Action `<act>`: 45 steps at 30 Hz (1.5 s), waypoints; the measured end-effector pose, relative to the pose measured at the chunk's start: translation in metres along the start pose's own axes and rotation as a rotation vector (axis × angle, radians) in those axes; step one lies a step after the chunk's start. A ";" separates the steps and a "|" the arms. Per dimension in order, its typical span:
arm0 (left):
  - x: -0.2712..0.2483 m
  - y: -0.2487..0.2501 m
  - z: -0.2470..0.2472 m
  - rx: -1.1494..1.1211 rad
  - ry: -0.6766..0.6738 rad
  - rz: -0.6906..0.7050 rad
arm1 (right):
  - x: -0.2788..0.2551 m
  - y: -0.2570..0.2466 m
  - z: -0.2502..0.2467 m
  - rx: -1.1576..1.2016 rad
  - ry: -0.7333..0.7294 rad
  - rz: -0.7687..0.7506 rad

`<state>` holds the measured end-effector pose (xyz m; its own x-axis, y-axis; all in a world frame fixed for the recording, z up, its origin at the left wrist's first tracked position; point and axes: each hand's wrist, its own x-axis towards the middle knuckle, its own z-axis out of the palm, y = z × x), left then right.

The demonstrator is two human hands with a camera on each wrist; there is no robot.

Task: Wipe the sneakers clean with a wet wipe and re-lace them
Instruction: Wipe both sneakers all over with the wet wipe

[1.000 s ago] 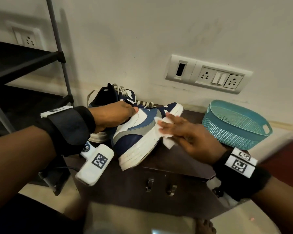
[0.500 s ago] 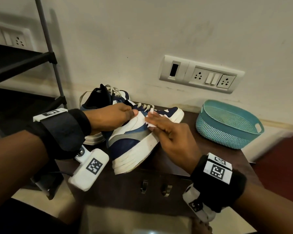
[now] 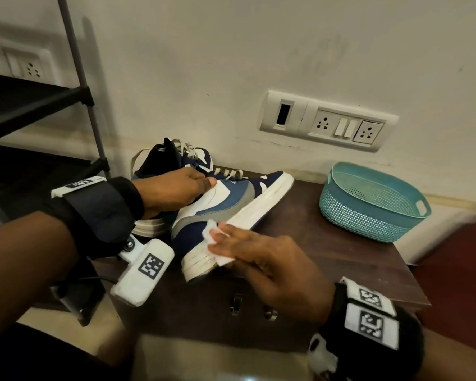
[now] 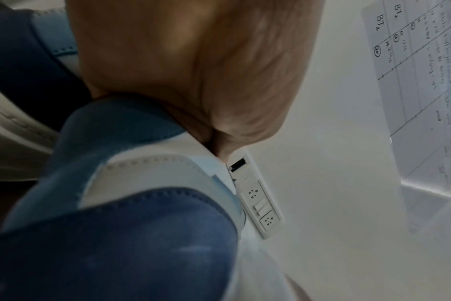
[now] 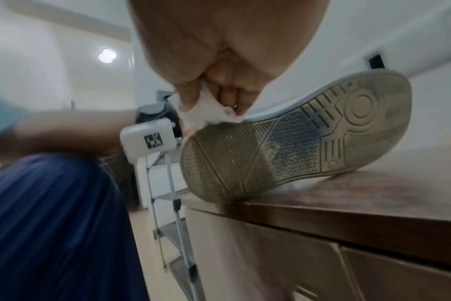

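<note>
The blue and white sneaker (image 3: 226,204) lies tipped on its side on the brown cabinet (image 3: 341,257), near the wall. The left hand (image 3: 168,191) grips its top to keep it from sliding. The right hand (image 3: 261,259) pinches a wet wipe (image 3: 213,237) and rubs it on the white sole edge by the heel. To do this well, it should press firmly, rub in long strokes, and turn the wipe over (one side gets dirty fast). The second sneaker (image 3: 162,158) waits behind.
</note>
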<state>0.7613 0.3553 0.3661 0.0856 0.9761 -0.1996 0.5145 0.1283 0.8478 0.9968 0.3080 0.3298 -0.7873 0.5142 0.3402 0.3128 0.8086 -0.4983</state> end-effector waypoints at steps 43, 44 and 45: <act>-0.046 0.025 0.041 0.778 -0.334 0.728 | -0.040 0.042 -0.098 1.281 0.669 0.716; -0.044 0.023 0.044 0.833 -0.329 0.759 | -0.040 0.043 -0.099 1.261 0.663 0.723; -0.043 0.023 0.047 0.872 -0.323 0.771 | -0.039 0.043 -0.100 1.246 0.661 0.726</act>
<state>0.8097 0.3082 0.3715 0.7692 0.6390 -0.0065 0.6263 -0.7518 0.2062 1.0938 0.3515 0.3745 -0.2062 0.9677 -0.1450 -0.3714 -0.2145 -0.9034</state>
